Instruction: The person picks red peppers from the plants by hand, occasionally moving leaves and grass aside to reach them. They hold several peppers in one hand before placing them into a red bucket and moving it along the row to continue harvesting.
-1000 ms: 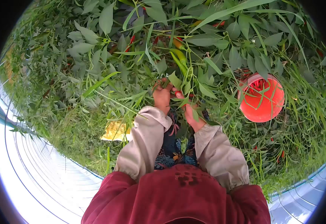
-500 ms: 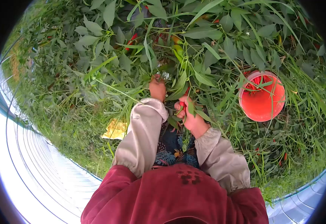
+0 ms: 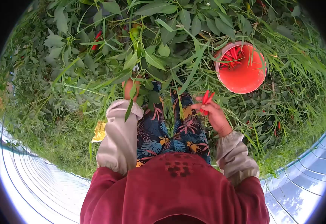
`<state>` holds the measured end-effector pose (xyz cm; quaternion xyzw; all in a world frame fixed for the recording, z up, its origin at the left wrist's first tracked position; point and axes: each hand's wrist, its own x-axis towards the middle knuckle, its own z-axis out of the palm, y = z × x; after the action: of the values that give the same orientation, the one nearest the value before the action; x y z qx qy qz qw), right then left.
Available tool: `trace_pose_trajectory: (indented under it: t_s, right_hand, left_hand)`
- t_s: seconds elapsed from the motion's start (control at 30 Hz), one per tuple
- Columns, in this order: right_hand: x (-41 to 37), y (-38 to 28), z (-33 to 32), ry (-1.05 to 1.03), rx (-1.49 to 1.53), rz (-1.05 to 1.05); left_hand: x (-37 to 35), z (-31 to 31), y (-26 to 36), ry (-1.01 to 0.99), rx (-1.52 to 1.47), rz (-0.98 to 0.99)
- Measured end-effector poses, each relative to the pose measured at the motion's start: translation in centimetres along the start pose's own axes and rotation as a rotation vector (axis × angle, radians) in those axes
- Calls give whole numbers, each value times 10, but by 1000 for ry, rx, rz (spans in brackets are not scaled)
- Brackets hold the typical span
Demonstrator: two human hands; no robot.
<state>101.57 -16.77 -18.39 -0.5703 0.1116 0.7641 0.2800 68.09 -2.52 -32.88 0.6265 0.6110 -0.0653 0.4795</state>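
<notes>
My right hand [image 3: 217, 116] is closed on a few red chili peppers [image 3: 207, 100], which stick up from between the thumb and fingers. It is below and slightly left of a red bucket [image 3: 242, 81] with more red chilies [image 3: 233, 56] lying inside along its upper left wall. On the left, my left hand [image 3: 130, 89] reaches in among the leaves of a pepper plant [image 3: 155, 59]. Leaves cover its fingers, so their grip is hidden. Above it hangs a green pepper [image 3: 134, 33] on the plant.
Dense pepper plants and long grass surround my legs in patterned trousers [image 3: 187, 127]. A red chili [image 3: 96, 40] hangs at upper left. Something yellow and crumpled [image 3: 99, 131] lies in the grass beside my left sleeve. More red chilies [image 3: 278, 126] show low at right.
My right hand has drawn away from the plant and moved right towards the bucket, carrying red chilies. My left hand stays in the foliage. The whole view has shifted.
</notes>
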Motion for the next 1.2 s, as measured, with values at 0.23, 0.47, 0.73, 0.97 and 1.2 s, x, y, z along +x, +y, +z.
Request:
trace_pose_trajectory:
  t_s: [0.23, 0.47, 0.73, 0.97, 1.2]
  right_hand:
    - [-45, -29, -100, 342, 401, -144]
    - [31, -13, -262, 714, -269, -315]
    - [1, -139, 63, 625, -663, -972]
    - [95, -171, 264, -316, -771, -1172]
    - [261, -140, 301, 23, -1423, -1222]
  left_hand:
    - [-18, -48, 62, 42, -241, 27]
    - [42, -177, 131, 655, -126, 390]
    - [47, -223, 32, 472, 625, 41]
    - [21, -174, 41, 301, 707, -91]
    - [-4, -141, 25, 528, 384, 64]
